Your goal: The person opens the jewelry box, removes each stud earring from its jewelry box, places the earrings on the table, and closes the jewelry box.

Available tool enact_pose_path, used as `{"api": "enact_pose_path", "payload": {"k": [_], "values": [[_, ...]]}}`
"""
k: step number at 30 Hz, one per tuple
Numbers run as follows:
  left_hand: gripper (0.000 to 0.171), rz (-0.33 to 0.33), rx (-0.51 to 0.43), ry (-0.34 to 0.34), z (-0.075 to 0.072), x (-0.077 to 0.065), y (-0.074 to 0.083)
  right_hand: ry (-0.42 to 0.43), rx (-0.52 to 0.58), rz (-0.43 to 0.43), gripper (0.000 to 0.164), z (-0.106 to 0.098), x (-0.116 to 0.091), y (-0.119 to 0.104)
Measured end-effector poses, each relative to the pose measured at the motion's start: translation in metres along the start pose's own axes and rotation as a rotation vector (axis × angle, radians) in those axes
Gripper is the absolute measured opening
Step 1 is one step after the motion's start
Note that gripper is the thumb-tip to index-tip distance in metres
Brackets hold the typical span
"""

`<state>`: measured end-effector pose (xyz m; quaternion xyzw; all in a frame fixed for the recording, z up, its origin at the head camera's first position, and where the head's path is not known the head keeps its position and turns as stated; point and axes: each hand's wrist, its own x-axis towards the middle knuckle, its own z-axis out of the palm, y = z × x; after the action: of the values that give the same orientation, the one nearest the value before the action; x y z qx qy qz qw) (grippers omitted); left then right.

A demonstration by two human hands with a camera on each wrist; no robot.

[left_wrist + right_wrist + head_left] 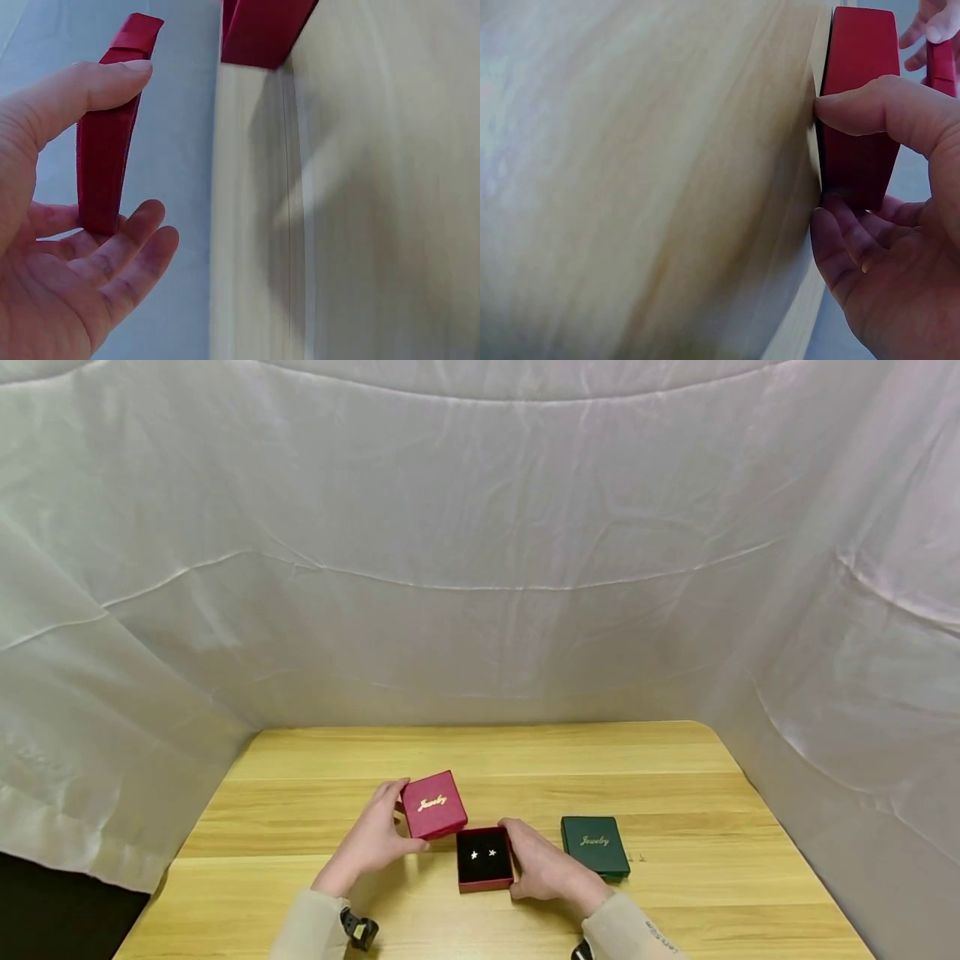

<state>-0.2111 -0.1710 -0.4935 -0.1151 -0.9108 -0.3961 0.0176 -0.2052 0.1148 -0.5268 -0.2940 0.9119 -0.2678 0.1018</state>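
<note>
My left hand (pixel 377 837) grips a red jewelry box lid (pixel 434 805) by opposite edges, thumb on the near side and fingers on the far side. The lid is tilted, with gold "Jewelry" lettering on top, and in the left wrist view it appears raised off the table. Just right of it sits the red box base (pixel 485 887), its black insert facing up with two small star-shaped earrings (pixel 492 852) on it. My right hand (pixel 547 866) holds the base at its right side, thumb and fingers on opposite walls, as the right wrist view shows.
A closed dark green box (pixel 596 843) with gold "Jewelry" lettering lies on the wooden table (pixel 480 752), right of my right hand. Pale grey cloth (pixel 480 635) hangs behind and along both sides of the table.
</note>
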Motion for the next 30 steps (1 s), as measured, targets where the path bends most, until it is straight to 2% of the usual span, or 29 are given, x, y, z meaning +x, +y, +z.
{"api": "enact_pose_path", "payload": {"k": [8,22,30], "values": [[0.102,-0.039,0.054,-0.023,-0.003,0.015,-0.017,-0.015,0.005,0.025,0.093,0.0,0.0,-0.001],[0.1,-0.075,0.031,-0.079,0.001,0.036,-0.037,-0.022,0.013,0.038,0.092,0.0,-0.001,-0.002],[0.091,-0.084,0.028,-0.061,-0.001,0.042,-0.053,-0.025,0.016,0.044,0.092,-0.001,-0.001,-0.002]]}}
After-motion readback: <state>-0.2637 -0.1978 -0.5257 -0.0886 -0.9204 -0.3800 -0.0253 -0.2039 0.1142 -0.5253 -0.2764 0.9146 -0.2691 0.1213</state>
